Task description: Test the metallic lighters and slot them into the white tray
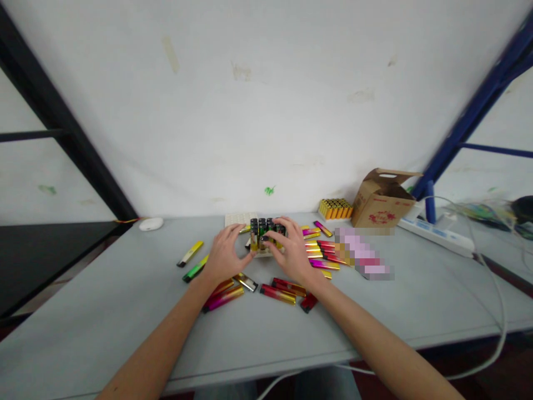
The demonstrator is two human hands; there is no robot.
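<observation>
Near the middle of the table, a block of upright lighters point(262, 223) with black tops stands in a pale tray point(263, 255). My left hand point(227, 253) curves around the block's left side, thumb at the front corner and fingers farther back. Over the right part, my right hand point(291, 250) has thumb and index finger bent about a lighter point(264, 240) at the front; the exact contact is partly hidden. Loose lighters lie around both hands: a yellow one point(190, 253) and a green one point(195, 269) at left, red-gold ones point(278, 294) in front.
At the back right, a tray of orange-yellow cylinders point(336, 209) stands beside an open cardboard box point(381, 208). A power strip point(437, 233) with white cables lies farther right. A white oval case point(151, 224) sits at back left. Behind my hands is another pale tray point(239, 218).
</observation>
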